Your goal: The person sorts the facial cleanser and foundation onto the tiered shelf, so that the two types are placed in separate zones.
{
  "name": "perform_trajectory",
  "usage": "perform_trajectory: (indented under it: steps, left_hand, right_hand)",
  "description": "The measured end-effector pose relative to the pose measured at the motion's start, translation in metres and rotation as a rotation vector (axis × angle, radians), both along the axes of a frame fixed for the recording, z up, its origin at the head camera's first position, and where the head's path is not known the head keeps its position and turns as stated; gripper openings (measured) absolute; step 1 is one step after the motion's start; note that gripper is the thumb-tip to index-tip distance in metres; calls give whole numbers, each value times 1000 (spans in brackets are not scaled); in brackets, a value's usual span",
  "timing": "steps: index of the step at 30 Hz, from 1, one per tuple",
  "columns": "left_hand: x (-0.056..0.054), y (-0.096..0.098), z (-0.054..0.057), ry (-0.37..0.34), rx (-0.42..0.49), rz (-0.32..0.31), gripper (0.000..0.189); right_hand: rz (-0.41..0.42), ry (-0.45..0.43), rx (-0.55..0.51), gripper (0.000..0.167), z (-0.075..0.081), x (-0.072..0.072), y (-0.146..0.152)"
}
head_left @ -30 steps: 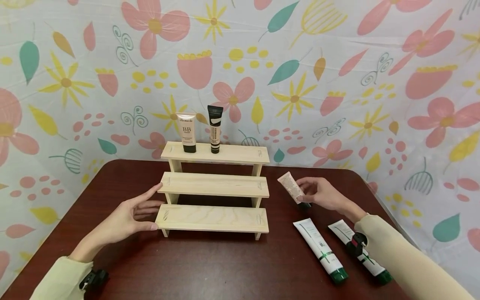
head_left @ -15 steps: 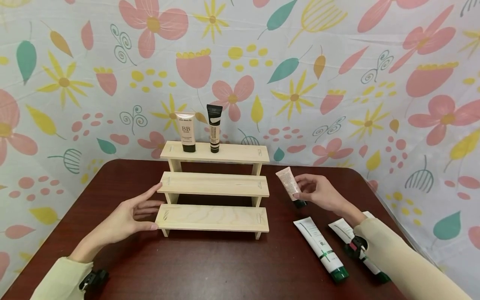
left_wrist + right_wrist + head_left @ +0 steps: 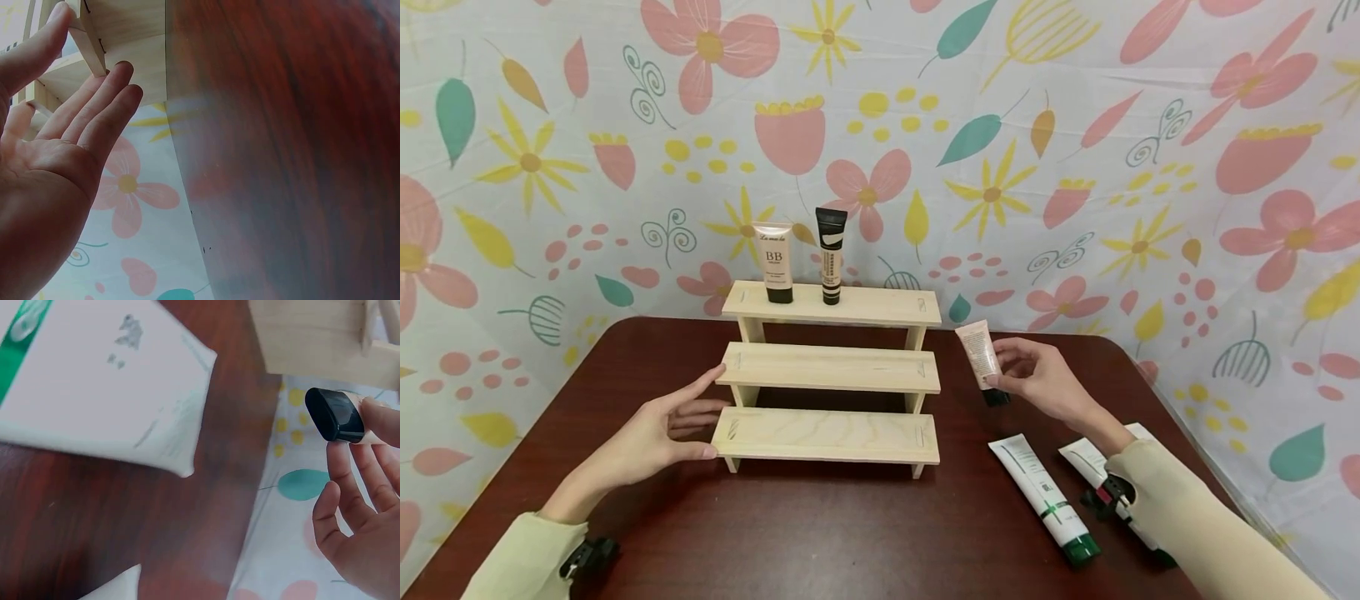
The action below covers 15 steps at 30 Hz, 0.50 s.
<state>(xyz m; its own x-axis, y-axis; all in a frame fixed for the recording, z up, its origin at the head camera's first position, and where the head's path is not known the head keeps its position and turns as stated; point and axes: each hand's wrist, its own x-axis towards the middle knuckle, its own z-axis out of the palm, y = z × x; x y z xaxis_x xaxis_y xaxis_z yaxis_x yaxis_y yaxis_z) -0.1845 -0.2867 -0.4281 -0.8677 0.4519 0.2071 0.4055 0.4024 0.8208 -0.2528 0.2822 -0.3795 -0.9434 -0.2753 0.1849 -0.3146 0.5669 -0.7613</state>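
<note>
Legible markings

Beige tube (image 3: 778, 275): large capitals "BB" (image 3: 774, 256); script line (image 3: 772, 237) above, reading uncertain. Leftmost white tube (image 3: 1033, 479): green cross (image 3: 1055, 507). Black-and-beige tube (image 3: 831, 260) and held pink tube (image 3: 977, 352): print too small to read.

The head view looks forward and down from the near side of the tabletop (image 3: 820, 533), far enough back to take in its far edge, both far corners and the patterned cloth (image 3: 887, 79) behind. The left wrist view, very near, faces along the left hand (image 3: 643, 437) to the wooden stand (image 3: 827, 367); the head view shares both. The right wrist view looks closely past a white tube (image 3: 1037, 483) toward the right hand (image 3: 1048, 385) and a black-capped tube (image 3: 979, 357), all also in the head view.
</note>
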Motion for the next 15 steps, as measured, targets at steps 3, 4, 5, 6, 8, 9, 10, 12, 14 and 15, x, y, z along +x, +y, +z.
perform_trajectory:
  steps: [3,4,5,6,8,9,10,12,14,15]
  left_hand:
    - [1,0,1,-1,-2,1,107]
    - [1,0,1,-1,-3,1,107]
    - [1,0,1,-1,-3,1,107]
    - [2,1,2,-1,-4,1,107]
    - [2,1,2,-1,-5,1,106]
    - [1,1,2,-1,-4,1,106]
    - [1,1,2,-2,-5,1,106]
    - [1,1,2,-3,-5,2,106]
    - [0,1,2,-5,-6,4,106]
    - [0,1,2,-5,-5,4,106]
  right_hand:
    - [4,16,-36,47,6,3,-5]
    - [7,23,-49,47,9,4,-7]
    - [11,32,-63,47,12,6,-9]
    - [15,42,-75,47,15,7,-12]
    - [18,69,-92,46,21,9,-17]
    - [19,84,-98,45,25,9,-20]
    - [22,99,-104,45,28,10,-22]
    - [23,133,-108,43,36,11,-29]
    - [24,162,-108,41,43,11,-36]
    - [23,173,-110,41,47,11,-39]
